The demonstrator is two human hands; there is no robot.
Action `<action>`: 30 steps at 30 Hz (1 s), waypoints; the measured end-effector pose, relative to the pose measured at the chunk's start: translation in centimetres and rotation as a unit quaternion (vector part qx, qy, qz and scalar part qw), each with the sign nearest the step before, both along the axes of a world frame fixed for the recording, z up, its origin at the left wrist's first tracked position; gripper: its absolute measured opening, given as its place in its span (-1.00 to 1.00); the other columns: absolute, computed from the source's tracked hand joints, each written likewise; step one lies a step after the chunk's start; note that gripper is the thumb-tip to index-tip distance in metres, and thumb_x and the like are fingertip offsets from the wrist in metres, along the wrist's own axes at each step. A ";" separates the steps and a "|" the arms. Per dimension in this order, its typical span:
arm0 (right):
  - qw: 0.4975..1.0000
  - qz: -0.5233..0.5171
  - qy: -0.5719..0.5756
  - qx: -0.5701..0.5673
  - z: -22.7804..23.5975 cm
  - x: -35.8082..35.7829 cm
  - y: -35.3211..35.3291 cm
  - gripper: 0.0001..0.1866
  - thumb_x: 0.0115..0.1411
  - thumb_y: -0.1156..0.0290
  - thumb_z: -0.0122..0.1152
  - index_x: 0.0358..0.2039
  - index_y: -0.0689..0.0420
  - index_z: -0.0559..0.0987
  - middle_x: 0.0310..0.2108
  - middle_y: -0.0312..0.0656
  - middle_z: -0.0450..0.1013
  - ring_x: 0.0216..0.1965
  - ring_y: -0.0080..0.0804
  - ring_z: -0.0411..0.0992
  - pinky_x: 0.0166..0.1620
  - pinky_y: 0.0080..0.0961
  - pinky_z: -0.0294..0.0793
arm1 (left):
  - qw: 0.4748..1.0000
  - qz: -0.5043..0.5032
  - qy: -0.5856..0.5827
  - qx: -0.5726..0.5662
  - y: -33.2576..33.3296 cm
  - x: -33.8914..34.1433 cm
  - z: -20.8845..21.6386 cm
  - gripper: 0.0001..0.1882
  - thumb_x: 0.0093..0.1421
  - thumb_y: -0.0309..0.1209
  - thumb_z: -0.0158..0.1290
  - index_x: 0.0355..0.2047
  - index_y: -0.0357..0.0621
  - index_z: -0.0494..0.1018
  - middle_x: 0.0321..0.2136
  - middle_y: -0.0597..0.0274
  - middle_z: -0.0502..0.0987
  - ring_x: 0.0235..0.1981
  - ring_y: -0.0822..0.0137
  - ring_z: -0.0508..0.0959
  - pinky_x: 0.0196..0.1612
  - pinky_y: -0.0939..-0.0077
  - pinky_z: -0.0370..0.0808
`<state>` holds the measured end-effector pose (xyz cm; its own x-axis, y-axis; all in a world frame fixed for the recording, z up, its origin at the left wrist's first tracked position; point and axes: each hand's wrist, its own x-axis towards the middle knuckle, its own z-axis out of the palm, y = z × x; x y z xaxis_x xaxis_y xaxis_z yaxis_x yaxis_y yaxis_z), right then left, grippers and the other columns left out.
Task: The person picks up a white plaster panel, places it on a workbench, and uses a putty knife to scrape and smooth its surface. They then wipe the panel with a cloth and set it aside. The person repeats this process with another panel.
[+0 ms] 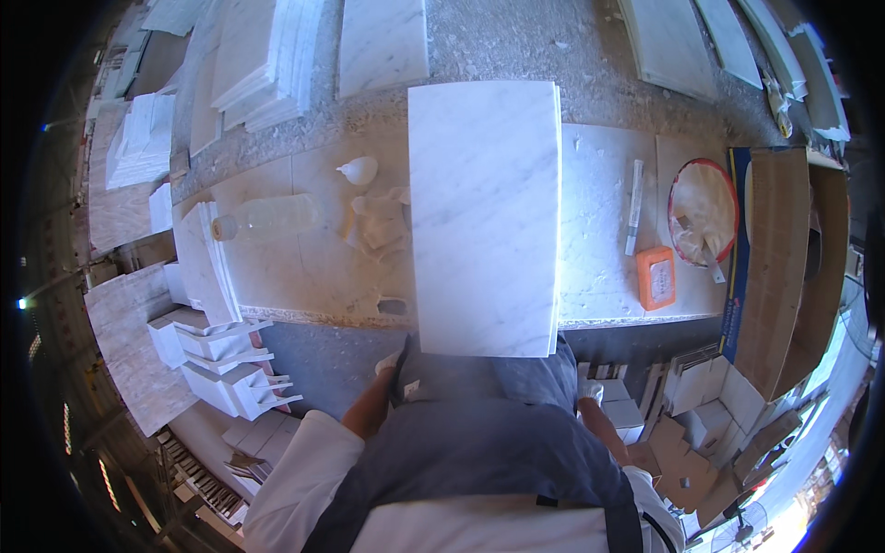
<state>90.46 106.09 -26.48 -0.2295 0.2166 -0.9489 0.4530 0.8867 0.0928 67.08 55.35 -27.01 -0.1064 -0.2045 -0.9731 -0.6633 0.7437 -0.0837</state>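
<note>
A stack of white marble tiles with faint grey veining lies lengthwise in front of me, its near end reaching past the worktop's front edge over my apron. Down at my left side, my left hand shows only in part, in what looks like a white glove. My right hand, also in white, hangs low by my right hip. Both hands are below the worktop, off the tiles, and their fingers are too hidden to read. Right of the stack are a white marker and an orange block with a pale face.
A round red-rimmed tub of pale paste with a spatula stands near a cardboard box. To the left lie a clear bottle, a small white bulb-shaped piece and crumpled scraps. More tile stacks sit beyond.
</note>
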 end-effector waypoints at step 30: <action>0.957 -0.012 0.253 -0.145 4.7 -21.0 0.6 -0.32 0.31 -0.18 0.02 0.27 0.02 0.46 0.19 0.06 0.45 0.16 0.08 0.46 0.16 -0.16 0.45 | 0.855 -0.481 0.186 0.055 17.0 -11.1 9.5 -0.48 0.35 -0.01 -0.15 0.06 -0.07 0.56 0.08 -0.08 0.56 0.08 -0.05 0.57 0.12 0.14 0.46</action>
